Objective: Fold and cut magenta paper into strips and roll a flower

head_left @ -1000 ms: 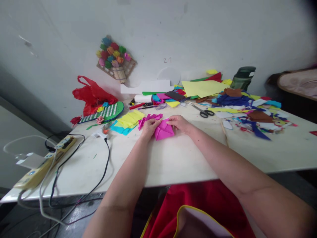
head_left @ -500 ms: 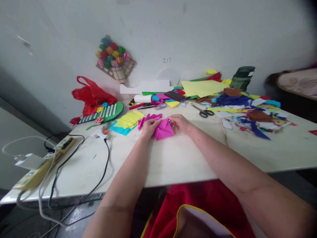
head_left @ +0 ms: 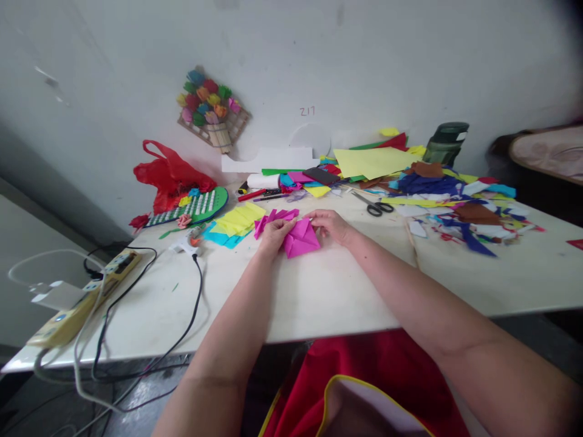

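A creased square of magenta paper [head_left: 301, 240] is between my two hands, just above the white table. My left hand [head_left: 274, 235] pinches its left edge between thumb and fingers. At its upper right corner, my right hand [head_left: 331, 226] has thumb and fingertips closed on the paper. More folded magenta papers [head_left: 277, 215] lie just behind my left hand. To their left rest yellow paper sheets [head_left: 240, 218] on top of blue paper sheets [head_left: 228, 238].
Black-handled scissors [head_left: 377, 208] lie right of my hands, near a heap of paper scraps [head_left: 473, 212]. At left are a glue gun [head_left: 186, 244], a power strip [head_left: 86, 297] with trailing cables and a red plastic bag [head_left: 170, 176]. A green bottle [head_left: 446, 144] stands at the back.
My right fingertips have shifted slightly left along the magenta paper's top corner. Both hands keep hold of the paper; the camera view has moved very little.
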A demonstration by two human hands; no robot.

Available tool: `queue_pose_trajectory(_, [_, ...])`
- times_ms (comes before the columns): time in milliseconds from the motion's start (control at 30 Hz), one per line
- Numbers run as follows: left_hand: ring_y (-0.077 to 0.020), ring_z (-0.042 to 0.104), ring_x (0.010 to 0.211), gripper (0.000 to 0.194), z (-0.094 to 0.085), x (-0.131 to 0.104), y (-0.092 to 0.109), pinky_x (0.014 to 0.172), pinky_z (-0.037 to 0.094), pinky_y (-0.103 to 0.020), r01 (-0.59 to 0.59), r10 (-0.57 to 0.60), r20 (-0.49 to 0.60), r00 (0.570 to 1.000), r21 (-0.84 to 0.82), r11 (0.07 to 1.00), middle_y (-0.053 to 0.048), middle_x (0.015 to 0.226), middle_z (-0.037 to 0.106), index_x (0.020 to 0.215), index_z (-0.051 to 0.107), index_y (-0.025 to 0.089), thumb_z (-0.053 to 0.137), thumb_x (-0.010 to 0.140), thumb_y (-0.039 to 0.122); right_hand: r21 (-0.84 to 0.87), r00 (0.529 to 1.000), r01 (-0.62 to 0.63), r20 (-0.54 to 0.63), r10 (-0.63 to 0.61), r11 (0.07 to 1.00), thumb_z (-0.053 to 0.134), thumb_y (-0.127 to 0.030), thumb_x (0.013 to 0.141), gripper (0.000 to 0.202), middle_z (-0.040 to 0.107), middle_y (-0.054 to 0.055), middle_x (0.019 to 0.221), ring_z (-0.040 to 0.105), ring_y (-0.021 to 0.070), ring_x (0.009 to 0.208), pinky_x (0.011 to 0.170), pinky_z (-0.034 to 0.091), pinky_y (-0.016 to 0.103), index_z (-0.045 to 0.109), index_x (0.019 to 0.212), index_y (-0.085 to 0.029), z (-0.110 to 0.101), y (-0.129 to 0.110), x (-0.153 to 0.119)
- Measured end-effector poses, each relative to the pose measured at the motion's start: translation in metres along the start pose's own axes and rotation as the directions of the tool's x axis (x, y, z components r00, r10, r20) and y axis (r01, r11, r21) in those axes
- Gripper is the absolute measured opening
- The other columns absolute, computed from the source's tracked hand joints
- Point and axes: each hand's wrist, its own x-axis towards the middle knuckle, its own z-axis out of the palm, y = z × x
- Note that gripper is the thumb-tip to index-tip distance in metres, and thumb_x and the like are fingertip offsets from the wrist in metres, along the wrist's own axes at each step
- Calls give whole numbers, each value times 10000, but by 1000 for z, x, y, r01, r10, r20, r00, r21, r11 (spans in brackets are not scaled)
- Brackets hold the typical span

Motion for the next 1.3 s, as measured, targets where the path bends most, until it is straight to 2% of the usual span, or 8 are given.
queue_pose_trajectory(233, [-69,348,464,389,1,-1,4,440,241,-223,33,-33,-3,999,57,998,25,515,441,554,522,164,673,655,509,-68,999,34,-29,-36,997,589,-195,607,308,616,-16,637,419,67,453,384,282,188,685,897,-150,2,-1,-1])
queue_pose_trajectory(367, [-70,324,468,398,5,-2,8,446,234,-225,7,-3,-33,999,145,989,29,510,417,526,503,165,663,664,501,-32,999,-1,-52,0,999,585,-192,622,307,588,-22,577,422,70,435,375,278,187,670,912,-142,2,-1,-1])
queue_pose_trajectory(533, [-78,327,478,421,6,3,5,457,253,-225,-45,80,-154,985,220,974,35,494,385,500,468,171,635,686,509,76,997,-79,14,78,994,549,-428,734,319,591,23,536,478,95,429,339,225,196,622,813,-127,4,-2,-2])
queue_pose_trajectory(700, [-91,344,493,414,7,6,2,465,274,-233,-38,103,-310,945,208,977,27,500,393,521,481,176,603,713,522,-20,996,-89,15,90,996,656,-548,656,416,483,-25,443,446,74,374,318,173,205,519,606,-158,11,-5,-5])
queue_pose_trajectory(833, [-93,348,505,389,10,4,4,479,296,-234,-24,111,-383,917,224,974,22,503,408,536,503,172,591,738,493,-81,992,-125,18,127,989,744,-481,574,389,559,-19,525,454,62,392,329,198,194,551,657,-152,14,-4,-4])
queue_pose_trajectory(933, [-92,348,508,392,11,3,8,486,299,-235,-6,108,-402,909,248,969,21,501,406,532,507,168,586,746,487,-109,995,-97,-27,94,989,772,-402,543,348,542,-43,493,421,49,392,363,255,180,554,650,-152,15,2,0])
queue_pose_trajectory(1133, [-88,334,494,427,8,2,12,455,262,-237,9,84,-366,927,245,969,24,495,393,530,512,167,624,679,551,-87,993,-99,-69,93,991,752,-309,572,267,490,-66,439,369,37,369,375,269,178,535,601,-155,15,2,1])
queue_pose_trajectory(1300, [-89,351,483,476,3,6,7,450,267,-236,-9,147,-313,938,402,916,15,489,419,510,505,170,587,681,607,-121,992,-116,-61,110,986,731,-265,596,225,469,-70,420,365,39,357,359,224,175,535,617,-157,14,-5,-3])
